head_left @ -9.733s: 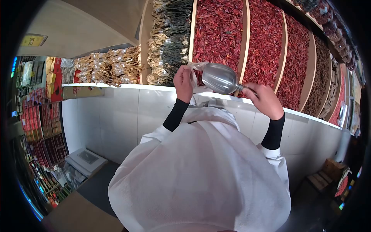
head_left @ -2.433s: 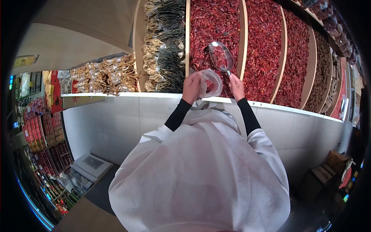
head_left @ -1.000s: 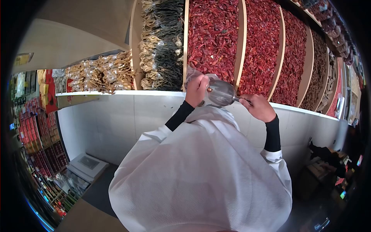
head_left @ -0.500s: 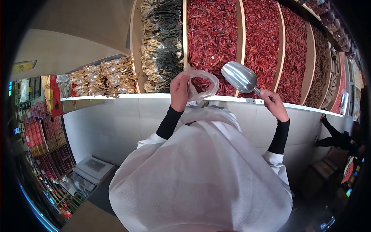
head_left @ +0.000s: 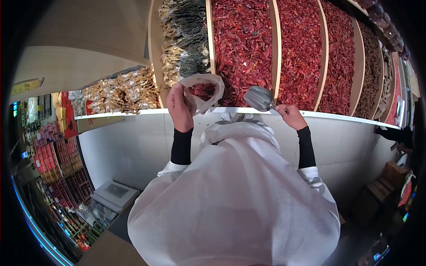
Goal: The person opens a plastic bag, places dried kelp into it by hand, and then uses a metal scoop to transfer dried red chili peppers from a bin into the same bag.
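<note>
My left hand (head_left: 180, 106) is closed on the rim of a clear plastic bag (head_left: 216, 91), whose mouth hangs wide in a ring toward the right. Through that ring, red dried chilies show. In my right hand (head_left: 291, 116) is the handle of a metal scoop (head_left: 258, 98), its bowl pointing left over the front of the bin. Dried chilies (head_left: 243, 48) fill the compartment behind both hands, and the scoop overlaps its lower right corner in this view. A short gap separates the scoop from the bag.
Wooden dividers (head_left: 276, 53) split the display. Bundled dried goods (head_left: 184, 40) lie left, more chilies (head_left: 301, 48) right. A white ledge (head_left: 324, 114) runs along the front. A boxy device (head_left: 116, 195) stands lower left, near shelves of packaged goods (head_left: 57, 162). Another person's dark sleeve (head_left: 388, 133) appears far right.
Both hands have shifted left, carrying the bag and the scoop. The scoop is lower, its bowl now darker and turned. The person at far right has moved partly out of sight.
</note>
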Motion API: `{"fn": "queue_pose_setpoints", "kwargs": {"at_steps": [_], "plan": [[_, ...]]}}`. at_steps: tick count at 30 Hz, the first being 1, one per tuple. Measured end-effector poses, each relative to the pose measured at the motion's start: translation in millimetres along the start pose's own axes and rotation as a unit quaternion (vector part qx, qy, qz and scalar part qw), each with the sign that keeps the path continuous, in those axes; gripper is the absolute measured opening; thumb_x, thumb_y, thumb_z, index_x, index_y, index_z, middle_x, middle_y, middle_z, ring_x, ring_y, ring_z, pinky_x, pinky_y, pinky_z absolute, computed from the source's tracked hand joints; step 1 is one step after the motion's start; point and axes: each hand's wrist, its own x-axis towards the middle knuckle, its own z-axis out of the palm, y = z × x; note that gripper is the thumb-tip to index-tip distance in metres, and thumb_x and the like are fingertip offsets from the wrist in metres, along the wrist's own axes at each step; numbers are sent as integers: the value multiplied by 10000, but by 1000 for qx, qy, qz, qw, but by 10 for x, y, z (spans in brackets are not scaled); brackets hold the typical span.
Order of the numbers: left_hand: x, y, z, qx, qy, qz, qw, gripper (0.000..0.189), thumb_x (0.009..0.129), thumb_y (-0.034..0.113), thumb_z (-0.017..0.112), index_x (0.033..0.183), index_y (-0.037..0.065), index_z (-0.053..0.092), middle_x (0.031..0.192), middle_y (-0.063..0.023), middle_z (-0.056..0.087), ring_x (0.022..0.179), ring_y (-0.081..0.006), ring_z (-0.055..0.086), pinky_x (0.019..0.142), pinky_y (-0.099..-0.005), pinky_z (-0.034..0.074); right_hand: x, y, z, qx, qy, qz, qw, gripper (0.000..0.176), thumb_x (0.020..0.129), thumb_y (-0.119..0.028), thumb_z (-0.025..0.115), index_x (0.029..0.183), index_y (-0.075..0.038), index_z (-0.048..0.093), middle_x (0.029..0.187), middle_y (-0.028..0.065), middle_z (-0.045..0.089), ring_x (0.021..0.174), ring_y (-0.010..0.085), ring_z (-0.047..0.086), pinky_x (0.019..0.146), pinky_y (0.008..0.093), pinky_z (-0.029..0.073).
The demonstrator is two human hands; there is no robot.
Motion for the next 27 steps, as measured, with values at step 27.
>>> {"fn": "queue_pose_setpoints", "kwargs": {"at_steps": [27], "plan": [[-90, -299, 270, -17, -68, -55, 996, 311, 1013, 289, 443, 769, 101, 486, 501, 43, 411, 340, -34, 292, 309, -211, 192, 957, -170, 1485, 83, 309, -51, 946, 311, 956, -278, 519, 1140, -49, 619, 872, 247, 648, 821, 428, 625, 717, 471, 484]]}}
